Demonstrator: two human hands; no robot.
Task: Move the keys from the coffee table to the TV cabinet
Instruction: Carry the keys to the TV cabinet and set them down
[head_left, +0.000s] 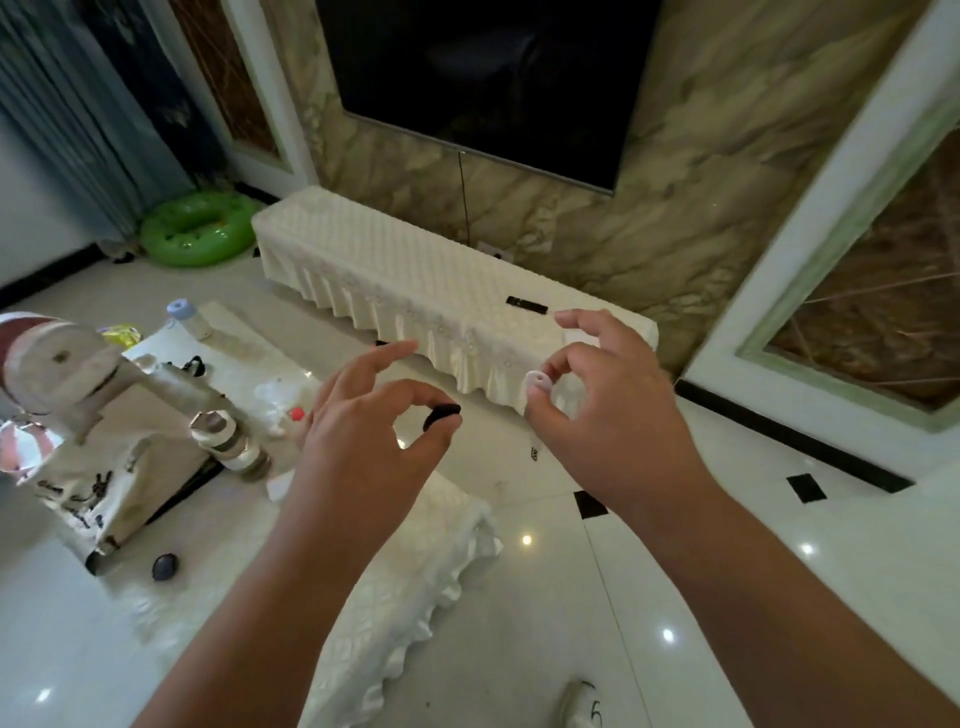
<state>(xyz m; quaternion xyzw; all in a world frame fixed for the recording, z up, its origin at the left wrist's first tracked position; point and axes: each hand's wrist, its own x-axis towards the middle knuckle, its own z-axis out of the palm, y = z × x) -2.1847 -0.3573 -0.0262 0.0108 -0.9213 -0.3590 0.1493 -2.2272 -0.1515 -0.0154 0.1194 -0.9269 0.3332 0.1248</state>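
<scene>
My left hand (363, 447) pinches a small black key piece (441, 414) between thumb and forefinger. My right hand (613, 415) pinches a small white, pinkish key piece (540, 383) the same way. Both hands are raised in the air between the coffee table (415, 582), draped in a white quilted cloth at lower centre, and the TV cabinet (389, 260), a long low unit under a cream quilted cover with a frilled edge. The right hand is just in front of the cabinet's near end. What the pieces look like in detail is too small to tell.
A black remote (526, 305) lies on the cabinet near its right end. A dark TV (493, 78) hangs above. On the coffee table are a black oval object (164, 566), a printed bag (104, 467) and a bottle (187, 317). A green swim ring (195, 228) lies on the floor far left.
</scene>
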